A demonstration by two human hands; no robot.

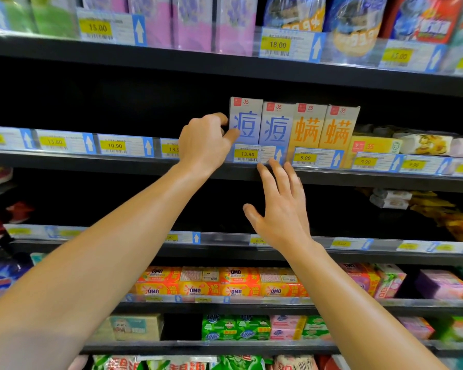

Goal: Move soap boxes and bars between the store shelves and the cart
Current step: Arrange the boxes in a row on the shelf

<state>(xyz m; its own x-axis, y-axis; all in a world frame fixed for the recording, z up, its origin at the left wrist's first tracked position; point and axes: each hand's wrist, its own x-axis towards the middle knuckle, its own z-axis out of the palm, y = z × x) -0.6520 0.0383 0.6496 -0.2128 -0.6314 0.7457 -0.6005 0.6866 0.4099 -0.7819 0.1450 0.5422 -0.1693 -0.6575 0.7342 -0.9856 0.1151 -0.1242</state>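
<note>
Blue soap box, tag 13.90 below: left hand grips it; right hand spread, empty.

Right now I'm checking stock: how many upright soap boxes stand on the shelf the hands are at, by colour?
Blue upright soap boxes: 2, the left hand grips the leftmost
Orange upright soap boxes: 2
Total: 4
</note>
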